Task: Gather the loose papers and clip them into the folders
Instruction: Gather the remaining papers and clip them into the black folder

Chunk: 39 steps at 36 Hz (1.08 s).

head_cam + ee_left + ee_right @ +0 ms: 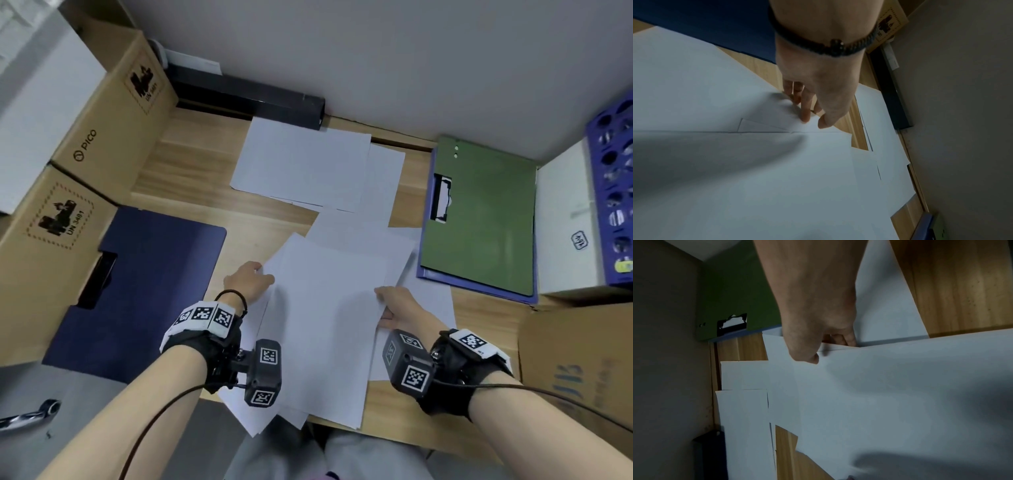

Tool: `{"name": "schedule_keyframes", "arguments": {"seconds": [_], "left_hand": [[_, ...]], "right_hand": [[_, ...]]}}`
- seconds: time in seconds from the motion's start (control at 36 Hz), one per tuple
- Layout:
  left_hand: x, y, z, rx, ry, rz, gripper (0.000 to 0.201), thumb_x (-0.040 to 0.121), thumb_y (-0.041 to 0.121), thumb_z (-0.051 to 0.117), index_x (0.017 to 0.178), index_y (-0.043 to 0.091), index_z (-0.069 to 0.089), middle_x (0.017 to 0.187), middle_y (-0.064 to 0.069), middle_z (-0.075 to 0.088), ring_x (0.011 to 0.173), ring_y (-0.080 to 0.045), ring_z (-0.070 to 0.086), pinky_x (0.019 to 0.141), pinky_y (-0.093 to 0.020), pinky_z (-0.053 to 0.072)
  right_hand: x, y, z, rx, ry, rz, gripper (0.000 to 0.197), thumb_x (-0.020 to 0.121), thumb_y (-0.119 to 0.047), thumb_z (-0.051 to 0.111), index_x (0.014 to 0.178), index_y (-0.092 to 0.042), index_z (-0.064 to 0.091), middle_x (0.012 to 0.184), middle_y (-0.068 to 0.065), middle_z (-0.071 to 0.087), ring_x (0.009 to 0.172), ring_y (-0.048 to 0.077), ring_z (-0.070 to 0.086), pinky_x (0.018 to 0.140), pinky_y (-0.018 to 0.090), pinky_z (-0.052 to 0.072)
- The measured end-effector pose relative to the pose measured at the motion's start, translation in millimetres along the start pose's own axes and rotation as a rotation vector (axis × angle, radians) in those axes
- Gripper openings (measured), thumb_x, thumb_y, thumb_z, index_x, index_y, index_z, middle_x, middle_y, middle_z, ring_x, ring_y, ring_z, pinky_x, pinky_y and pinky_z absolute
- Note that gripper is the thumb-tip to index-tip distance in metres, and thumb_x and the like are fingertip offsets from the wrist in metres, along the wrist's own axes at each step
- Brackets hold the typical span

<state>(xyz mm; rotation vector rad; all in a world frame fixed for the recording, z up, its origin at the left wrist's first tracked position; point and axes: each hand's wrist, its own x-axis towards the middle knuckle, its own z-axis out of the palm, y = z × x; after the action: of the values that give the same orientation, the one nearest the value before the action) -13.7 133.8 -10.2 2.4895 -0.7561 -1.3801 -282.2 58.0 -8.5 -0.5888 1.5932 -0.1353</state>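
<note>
A loose stack of white papers (325, 325) lies fanned at the desk's front edge, some sheets overhanging it. My left hand (251, 279) pinches the stack's left edge, thumb on top (825, 123) and fingers under. My right hand (394, 301) grips the right edge, thumb on top (807, 356) and fingers curled beneath. More white sheets (308, 164) lie spread at the back of the desk. A dark blue folder (144, 284) lies at the left. A green clipboard folder (486, 219) with a black clip (442, 202) lies at the right on a blue cover.
Cardboard boxes (85, 164) stand along the left, with a black bar-shaped device (246, 96) at the back against the wall. A white box (568, 219) and a blue rack (613, 192) stand at the right. Another cardboard box (575, 359) sits at front right.
</note>
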Motion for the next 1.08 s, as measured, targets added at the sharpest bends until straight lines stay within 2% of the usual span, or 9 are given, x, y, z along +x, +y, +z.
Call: {"name": "schedule_keyframes", "arguments": {"seconds": [0.14,0.33,0.44,0.56,0.64,0.78,0.89,0.94,1.08], "left_hand": [[-1.4,3.3,8.2,0.042,0.033,0.059,0.053,0.083,0.026,0.061,0.133,0.019,0.047,0.133,-0.009,0.052,0.113,-0.031,0.056,0.096,-0.039,0.046],[-4.3,-0.7,20.4,-0.003,0.004,0.11,0.058,0.083,0.02,0.064,0.137,0.015,0.044,0.132,-0.01,0.053,0.116,-0.029,0.055,0.098,-0.041,0.046],[-4.1,0.2,23.2,-0.053,-0.03,0.109,0.057,0.084,0.019,0.065,0.137,0.014,0.044,0.129,-0.009,0.056,0.117,-0.028,0.055,0.1,-0.039,0.044],[-1.6,1.4,22.0,-0.074,-0.061,0.118,0.06,0.078,0.024,0.068,0.133,0.015,0.046,0.124,-0.012,0.059,0.115,-0.031,0.056,0.099,-0.043,0.046],[1.0,6.4,17.4,-0.077,-0.018,0.133,0.061,0.079,0.022,0.071,0.134,0.014,0.046,0.124,-0.01,0.057,0.114,-0.029,0.056,0.1,-0.042,0.045],[2.2,17.4,6.0,-0.116,-0.053,0.142,0.089,0.061,0.044,0.074,0.138,0.017,0.039,0.124,-0.003,0.055,0.115,-0.025,0.055,0.1,-0.043,0.046],[-0.7,31.9,4.0,-0.173,-0.145,0.225,0.056,0.082,0.026,0.075,0.127,0.01,0.047,0.121,-0.004,0.06,0.107,-0.021,0.057,0.09,-0.03,0.045],[-3.9,35.7,2.7,-0.191,-0.154,0.281,0.047,0.085,0.025,0.072,0.125,0.009,0.054,0.12,-0.004,0.063,0.107,-0.019,0.06,0.089,-0.028,0.044],[-18.2,44.1,2.0,-0.351,-0.21,0.322,0.035,0.086,0.034,0.07,0.112,0.011,0.067,0.115,0.001,0.07,0.109,-0.018,0.064,0.101,-0.035,0.045]], "right_hand": [[3.2,4.4,-7.6,0.007,-0.039,-0.025,0.041,0.094,-0.009,0.052,0.131,0.004,0.041,0.079,0.014,0.063,0.042,0.015,0.064,0.04,0.027,0.05],[2.4,4.0,-11.8,0.008,-0.07,-0.035,0.031,0.092,-0.009,0.057,0.12,0.002,0.054,0.092,0.014,0.067,0.074,0.025,0.066,0.055,0.029,0.054],[2.8,-1.1,-8.1,-0.09,-0.027,-0.038,0.052,0.086,-0.017,0.065,0.129,0.005,0.045,0.09,0.016,0.063,0.058,0.022,0.065,0.045,0.025,0.049],[3.3,-1.7,-3.9,-0.16,-0.041,-0.078,0.047,0.088,-0.014,0.06,0.129,0.002,0.045,0.11,0.022,0.064,0.077,0.029,0.064,0.05,0.027,0.047],[-0.6,-8.4,-3.0,-0.117,-0.094,-0.117,0.034,0.095,-0.008,0.053,0.128,-0.001,0.047,0.118,0.018,0.062,0.084,0.023,0.061,0.053,0.025,0.046],[-16.0,-33.6,-7.8,-0.069,-0.191,-0.229,0.024,0.096,-0.004,0.05,0.119,-0.006,0.056,0.096,0.007,0.067,0.08,0.018,0.064,0.064,0.027,0.052],[-26.7,-54.3,-17.0,-0.039,-0.212,-0.306,0.027,0.094,-0.005,0.05,0.121,-0.006,0.059,0.109,0.011,0.069,0.098,0.027,0.066,0.089,0.039,0.052],[-33.2,-61.2,-21.1,0.026,-0.21,-0.328,0.027,0.095,-0.005,0.049,0.12,-0.005,0.059,0.112,0.015,0.068,0.101,0.032,0.065,0.093,0.044,0.051],[-41.0,-63.5,-33.2,0.198,-0.134,-0.389,0.028,0.097,-0.01,0.05,0.124,-0.007,0.057,0.11,0.009,0.069,0.085,0.022,0.066,0.069,0.03,0.056]]}}
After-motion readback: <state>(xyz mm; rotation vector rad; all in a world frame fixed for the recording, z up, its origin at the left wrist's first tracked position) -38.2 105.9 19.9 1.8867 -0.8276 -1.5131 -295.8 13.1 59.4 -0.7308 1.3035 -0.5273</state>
